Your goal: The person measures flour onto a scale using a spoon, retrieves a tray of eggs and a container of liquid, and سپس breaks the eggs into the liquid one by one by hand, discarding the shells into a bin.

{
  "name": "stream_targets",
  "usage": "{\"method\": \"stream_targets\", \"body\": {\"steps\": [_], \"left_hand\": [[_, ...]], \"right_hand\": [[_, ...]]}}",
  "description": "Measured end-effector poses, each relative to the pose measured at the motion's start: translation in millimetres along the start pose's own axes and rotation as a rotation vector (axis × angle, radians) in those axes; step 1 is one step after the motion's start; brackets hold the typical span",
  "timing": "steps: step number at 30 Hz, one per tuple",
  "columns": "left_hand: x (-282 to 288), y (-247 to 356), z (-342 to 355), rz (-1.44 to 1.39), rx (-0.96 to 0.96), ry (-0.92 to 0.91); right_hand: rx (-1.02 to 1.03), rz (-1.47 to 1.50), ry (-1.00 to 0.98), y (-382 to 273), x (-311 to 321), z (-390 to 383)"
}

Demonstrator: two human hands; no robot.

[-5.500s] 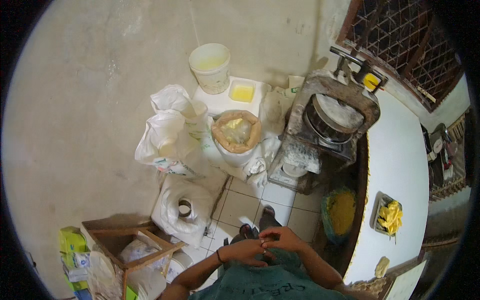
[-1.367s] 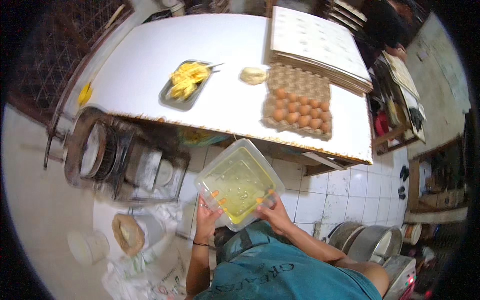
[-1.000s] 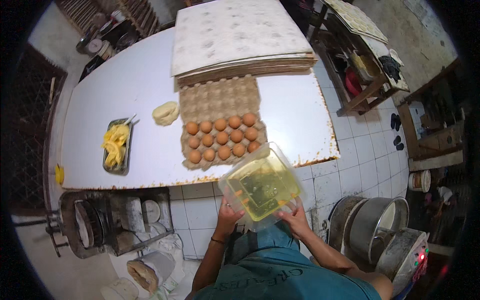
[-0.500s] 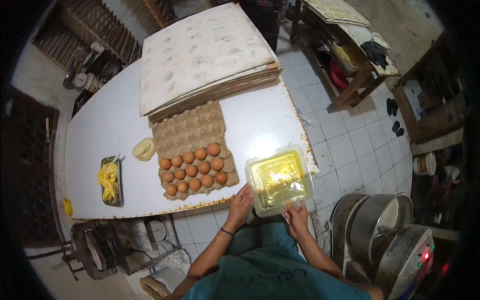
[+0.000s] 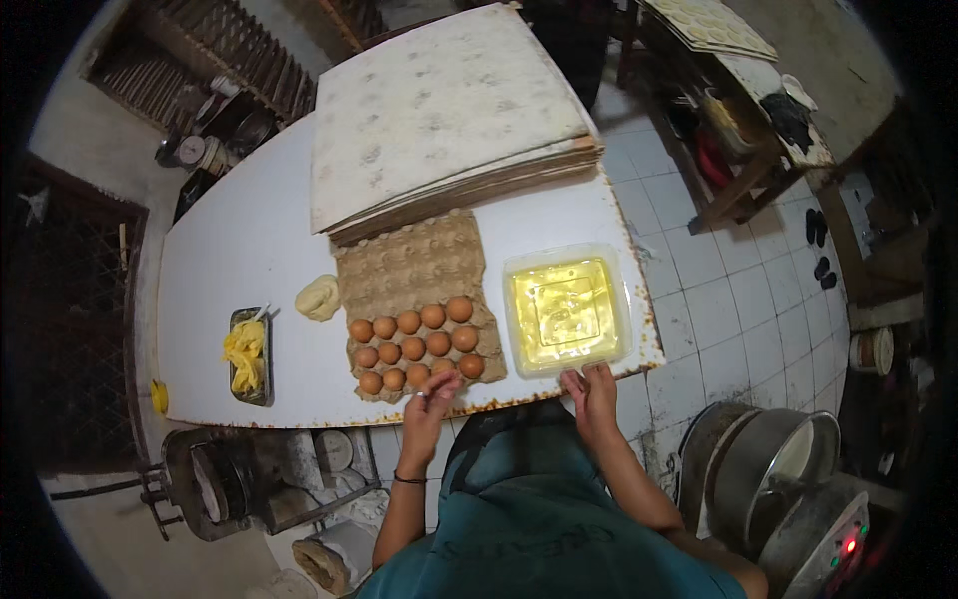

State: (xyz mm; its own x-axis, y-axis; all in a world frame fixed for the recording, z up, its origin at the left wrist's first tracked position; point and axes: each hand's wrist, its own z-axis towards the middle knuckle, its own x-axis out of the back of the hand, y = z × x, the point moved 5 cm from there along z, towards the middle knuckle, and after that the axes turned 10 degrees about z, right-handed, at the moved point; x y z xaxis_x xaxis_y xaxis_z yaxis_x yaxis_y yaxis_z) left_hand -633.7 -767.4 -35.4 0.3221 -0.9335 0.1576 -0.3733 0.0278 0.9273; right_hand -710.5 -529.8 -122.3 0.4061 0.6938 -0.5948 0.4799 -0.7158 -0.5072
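A clear square plastic container [image 5: 565,309] with translucent yellow liquid rests on the white table's [image 5: 225,260] front right. At its front edge is my right hand [image 5: 589,399], fingers apart and loosely bent, touching or very close to it. My left hand [image 5: 431,399] is open at the front edge of the cardboard egg tray [image 5: 409,250], beside several brown eggs [image 5: 437,343]; I cannot tell if it touches them. A pale dough lump [image 5: 317,298] lies left of the tray, and a small metal tray [image 5: 261,389] holds a soft yellow mass [image 5: 244,349].
Stacked pale boards [image 5: 439,110] cover the table's back. A side table [image 5: 798,140] carries a sheet of pale rounds [image 5: 709,25]. A large steel mixer bowl [image 5: 768,479] stands low at right, a metal press [image 5: 215,479] low at left. A dark figure [image 5: 584,55] is at the back.
I have turned toward the table. The container, held in both hands earlier, is now set down on it. My left hand has left it and moved to the egg tray; my right has loosened.
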Motion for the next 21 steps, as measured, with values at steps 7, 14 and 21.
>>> {"method": "stream_targets", "body": {"steps": [7, 14, 21], "left_hand": [[87.9, 3.8, 19.2, -0.049, -0.002, 0.337], [58.2, 37.5, 70.3, -0.061, -0.093, 0.207], [-72.6, 91.3, 91.5, -0.157, -0.326, -0.078]], "right_hand": [[0.006, -0.056, -0.092, 4.7, -32.8, 35.6], [-0.146, -0.426, -0.102, -38.9, -12.1, 38.1], [0.008, -0.36, -0.347, -200.2, 42.9, 74.4]]}}
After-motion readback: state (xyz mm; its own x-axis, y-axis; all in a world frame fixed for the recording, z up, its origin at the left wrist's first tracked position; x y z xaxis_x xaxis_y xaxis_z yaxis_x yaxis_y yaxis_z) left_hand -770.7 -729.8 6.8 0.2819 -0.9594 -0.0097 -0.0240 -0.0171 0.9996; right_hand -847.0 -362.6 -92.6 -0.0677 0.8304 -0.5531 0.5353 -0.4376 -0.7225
